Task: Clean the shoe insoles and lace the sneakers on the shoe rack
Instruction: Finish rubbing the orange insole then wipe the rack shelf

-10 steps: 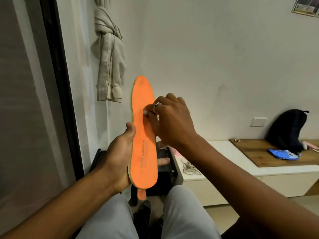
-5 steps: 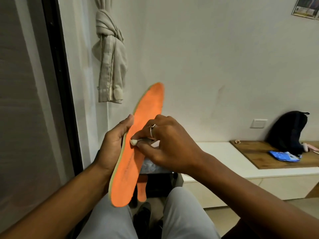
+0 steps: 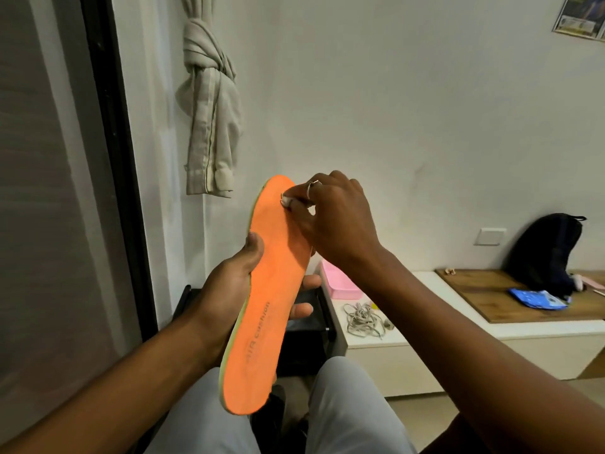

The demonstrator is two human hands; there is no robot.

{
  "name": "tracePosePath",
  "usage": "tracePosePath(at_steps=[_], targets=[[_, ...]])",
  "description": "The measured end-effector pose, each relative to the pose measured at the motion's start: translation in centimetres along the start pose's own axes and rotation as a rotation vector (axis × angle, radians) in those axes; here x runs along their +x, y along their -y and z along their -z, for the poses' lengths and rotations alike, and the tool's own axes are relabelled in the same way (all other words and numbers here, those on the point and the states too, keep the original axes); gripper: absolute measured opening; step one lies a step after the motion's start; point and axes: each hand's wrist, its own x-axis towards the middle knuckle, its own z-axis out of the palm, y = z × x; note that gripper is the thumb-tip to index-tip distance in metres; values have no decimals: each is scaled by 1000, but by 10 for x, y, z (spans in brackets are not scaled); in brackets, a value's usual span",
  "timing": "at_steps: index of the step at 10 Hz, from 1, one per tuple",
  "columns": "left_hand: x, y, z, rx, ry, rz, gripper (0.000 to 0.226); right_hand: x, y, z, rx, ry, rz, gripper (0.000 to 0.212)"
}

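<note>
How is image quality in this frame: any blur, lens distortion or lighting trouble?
Head view: wide-angle bending bows the dark door frame at left; the orange insole and its printed lettering are sharp; the right hand shows slight softness at the white wipe; lighting is dim and warm, no glare.

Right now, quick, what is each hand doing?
Left hand: closed around the orange insole, holding it up.
Right hand: pinching a small white wipe against the insole's top end.
</note>
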Motion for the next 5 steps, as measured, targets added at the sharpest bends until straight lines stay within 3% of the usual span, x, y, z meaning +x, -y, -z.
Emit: tracePosePath(at_steps=[2, 3, 5], targets=[[3, -2, 6, -65, 4, -1, 53, -30, 24, 10, 296, 228, 185, 17], [4, -5, 6, -37, 17, -26, 73, -40, 28, 7, 310, 263, 238, 17], [3, -6, 5, 2, 89, -9, 80, -23, 25, -8, 201, 43, 146, 15]])
